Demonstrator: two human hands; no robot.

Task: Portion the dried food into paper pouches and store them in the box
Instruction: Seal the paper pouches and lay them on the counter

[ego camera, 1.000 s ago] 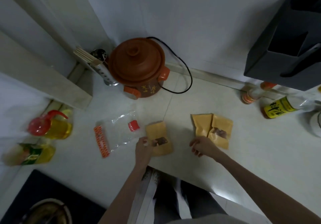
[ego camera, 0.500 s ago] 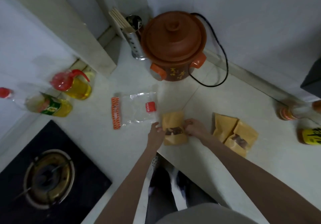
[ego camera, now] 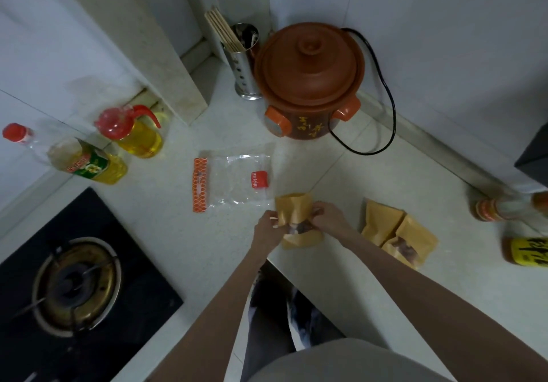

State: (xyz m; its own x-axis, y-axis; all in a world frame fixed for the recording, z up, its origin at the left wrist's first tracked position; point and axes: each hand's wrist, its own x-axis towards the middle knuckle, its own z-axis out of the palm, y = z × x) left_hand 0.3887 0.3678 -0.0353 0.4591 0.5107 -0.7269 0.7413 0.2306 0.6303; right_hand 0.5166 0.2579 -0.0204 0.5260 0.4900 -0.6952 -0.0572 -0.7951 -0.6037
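Note:
A brown paper pouch (ego camera: 296, 214) with a clear window showing dark dried food sits at the counter's front edge. My left hand (ego camera: 267, 229) pinches its left side and my right hand (ego camera: 330, 220) grips its right side. Two more brown pouches (ego camera: 397, 234) lie overlapping to the right; the nearer one shows dried food through its window. An empty clear plastic bag (ego camera: 234, 180) with an orange strip and a red label lies flat to the left. The dark box (ego camera: 533, 159) is cut off by the right edge.
A brown clay slow cooker (ego camera: 310, 80) with a black cord stands at the back corner beside a metal chopstick holder (ego camera: 243, 58). Oil bottles (ego camera: 130, 132) line the left wall, sauce bottles (ego camera: 527, 251) the right. A gas burner (ego camera: 75, 283) sits front left.
My right hand left the two pouches on the right and came over to the middle pouch, which both hands now hold. The view swung left, bringing the burner into sight.

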